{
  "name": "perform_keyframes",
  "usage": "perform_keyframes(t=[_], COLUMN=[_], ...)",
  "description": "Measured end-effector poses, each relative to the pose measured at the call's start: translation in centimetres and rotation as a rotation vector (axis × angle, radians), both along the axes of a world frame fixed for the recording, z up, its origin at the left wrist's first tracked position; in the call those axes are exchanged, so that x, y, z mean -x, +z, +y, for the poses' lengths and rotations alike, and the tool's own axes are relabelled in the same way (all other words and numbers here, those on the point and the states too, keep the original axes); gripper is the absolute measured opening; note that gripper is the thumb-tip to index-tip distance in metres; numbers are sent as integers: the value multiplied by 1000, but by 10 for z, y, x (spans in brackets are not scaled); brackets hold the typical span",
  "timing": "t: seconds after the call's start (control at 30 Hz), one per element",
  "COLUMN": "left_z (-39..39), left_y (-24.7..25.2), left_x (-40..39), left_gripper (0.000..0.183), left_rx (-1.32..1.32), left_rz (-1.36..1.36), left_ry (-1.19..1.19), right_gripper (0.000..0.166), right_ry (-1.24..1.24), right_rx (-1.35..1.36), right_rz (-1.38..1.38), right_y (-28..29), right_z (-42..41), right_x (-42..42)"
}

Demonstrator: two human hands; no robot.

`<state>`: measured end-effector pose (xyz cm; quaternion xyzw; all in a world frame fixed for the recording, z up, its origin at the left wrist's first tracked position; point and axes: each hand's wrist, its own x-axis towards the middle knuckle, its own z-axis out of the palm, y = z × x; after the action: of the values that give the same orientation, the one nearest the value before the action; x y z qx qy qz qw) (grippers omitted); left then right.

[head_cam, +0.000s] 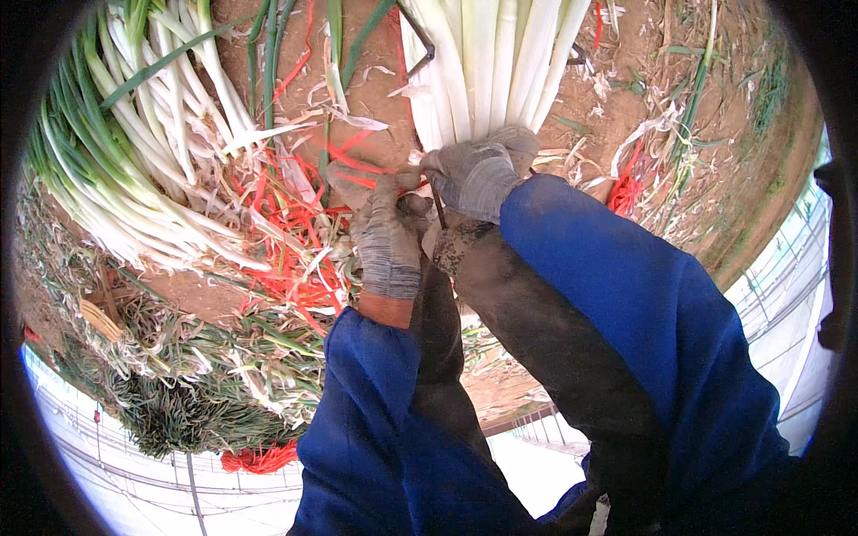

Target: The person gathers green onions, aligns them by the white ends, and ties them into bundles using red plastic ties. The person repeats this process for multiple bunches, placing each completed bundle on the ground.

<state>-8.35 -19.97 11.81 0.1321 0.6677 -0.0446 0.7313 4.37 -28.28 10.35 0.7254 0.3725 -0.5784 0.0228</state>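
Observation:
Both my hands wear dirty grey knit gloves. In front of me a bundle of thick white leek or green onion stalks (489, 67) lies between bent dark metal rods (421, 48). My right hand (477, 171), at the near end of the bundle, has its fingers curled around what looks like red plastic twine. My left hand (389, 228) is just left of it, fingers closed on a strand of red plastic twine (358, 167). The strand runs leftward from between the hands. Where it passes under the fingers is hidden.
Loose green onions (134, 167) are heaped on the soil at left. A tangle of red twine (288, 248) lies beside their root ends, with more red twine (627, 187) at right. Leaf scraps (234, 362) and a green pile (194, 412) lie lower left. My boots are beneath my hands.

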Motion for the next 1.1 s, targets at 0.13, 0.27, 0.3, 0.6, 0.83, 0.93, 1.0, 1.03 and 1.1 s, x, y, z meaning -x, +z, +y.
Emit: perform_keyframes(t=[0.13, 0.27, 0.3, 0.6, 0.83, 0.93, 1.0, 1.03, 1.1], left_z=[14, 16, 15, -5, -14, -18, -19, -20, -19], left_y=[9, -27, -43, -20, -58, -45, -52, -54, -50], left_x=[-37, -8, 7, 9, 0, -9, -13, -15, -10], left_gripper=[24, 24, 25, 19, 24, 30, 34, 35, 24], left_rx=[-239, -724, -980, -246, -596, -872, -780, -736, -815], left_rz=[-71, -257, -307, -313, -76, -70, -110, -131, -173], left_ry=[-421, -804, -963, -752, -1219, -1343, -1207, -1138, -1188], right_gripper=[30, 40, 41, 40, 41, 42, 42, 42, 42], right_ry=[-22, -203, -250, -670, -696, -727, -759, -784, -810], right_rx=[-100, -101, -125, -46, 12, -8, 15, 34, 91], right_rz=[13, 0, -38, 171, 270, 346, 380, 380, 376], right_y=[3, 1, 1, -17, -11, -8, -2, 0, 2], right_z=[-1, -5, -5, -15, -12, -10, -7, -6, -4], right_x=[0, -3, -4, -7, -11, -13, -15, -15, -15])
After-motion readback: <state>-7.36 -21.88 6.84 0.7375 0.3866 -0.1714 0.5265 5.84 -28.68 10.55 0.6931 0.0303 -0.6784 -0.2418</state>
